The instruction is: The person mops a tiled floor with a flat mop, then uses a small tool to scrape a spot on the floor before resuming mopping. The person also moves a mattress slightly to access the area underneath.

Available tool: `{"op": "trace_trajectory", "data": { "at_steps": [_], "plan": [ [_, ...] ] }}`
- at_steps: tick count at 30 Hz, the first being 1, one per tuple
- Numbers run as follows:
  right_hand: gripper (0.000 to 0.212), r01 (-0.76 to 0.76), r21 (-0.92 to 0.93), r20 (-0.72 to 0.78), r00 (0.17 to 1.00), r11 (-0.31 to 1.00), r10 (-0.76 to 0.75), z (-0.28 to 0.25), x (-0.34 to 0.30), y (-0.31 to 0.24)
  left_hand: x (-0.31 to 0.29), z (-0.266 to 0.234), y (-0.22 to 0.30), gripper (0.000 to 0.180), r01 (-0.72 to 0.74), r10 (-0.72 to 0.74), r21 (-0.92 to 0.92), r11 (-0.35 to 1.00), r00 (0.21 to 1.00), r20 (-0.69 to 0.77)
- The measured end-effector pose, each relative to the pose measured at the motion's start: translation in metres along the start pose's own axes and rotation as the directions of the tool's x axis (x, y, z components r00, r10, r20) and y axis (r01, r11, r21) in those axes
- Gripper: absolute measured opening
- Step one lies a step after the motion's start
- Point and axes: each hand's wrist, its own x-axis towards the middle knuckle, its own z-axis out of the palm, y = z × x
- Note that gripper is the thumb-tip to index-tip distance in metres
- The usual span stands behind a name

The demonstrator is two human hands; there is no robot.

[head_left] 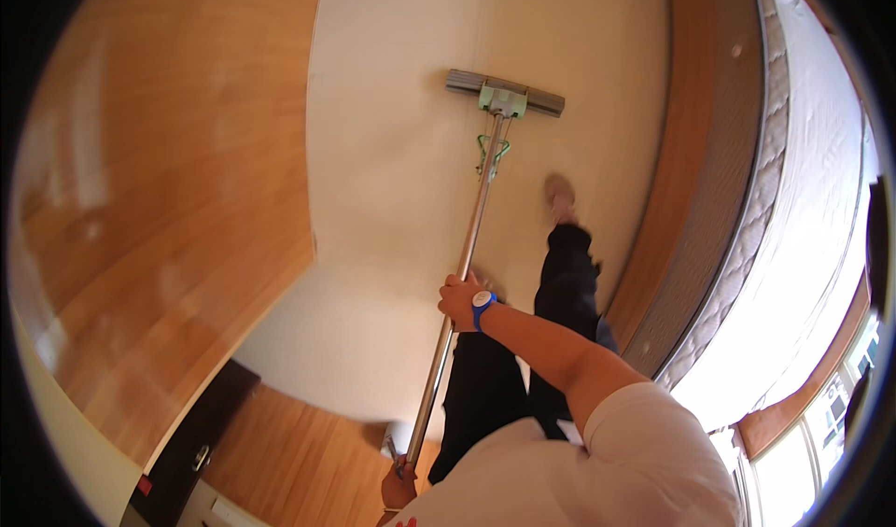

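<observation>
A sponge mop with a long metal pole runs from the lower middle up to the far middle. Its wide grey sponge head, set in a pale green holder, rests on the light floor. My right hand, with a blue wristband watch, is closed round the middle of the pole. Lower down, my left hand grips the pole's near end by a small metal lever; some of its fingers are hidden. A green wire frame sits on the pole just behind the head.
A glossy wooden panel stands along the left. On the right is a bed with a wooden side and a thick white mattress. My shod foot is right of the pole. A dark panel with a handle is lower left.
</observation>
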Motion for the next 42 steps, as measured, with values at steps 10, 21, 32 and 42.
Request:
{"op": "trace_trajectory", "data": {
  "at_steps": [10,21,32,42],
  "plan": [
    [0.043,-0.396,-0.368,-0.120,0.918,0.842,0.379,-0.246,0.014,0.303,0.080,0.091,0.379,0.035,-0.502,0.500,0.041,0.864,0.865,0.043],
    [0.046,-0.609,-0.366,-0.202,0.790,0.703,0.579,-0.217,-0.051,0.339,0.080,0.144,0.400,0.040,-0.586,0.565,0.240,0.774,0.810,0.157],
    [0.034,-0.180,0.101,-0.020,0.983,0.979,0.183,0.020,-0.095,0.026,0.002,-0.010,0.040,0.042,-0.130,-0.002,0.439,0.889,0.958,0.287],
    [0.018,0.052,0.165,-0.431,0.902,0.985,0.025,0.003,-0.112,0.039,-0.027,0.037,0.050,0.042,0.037,-0.071,0.369,0.929,0.994,0.081]
  ]
}}
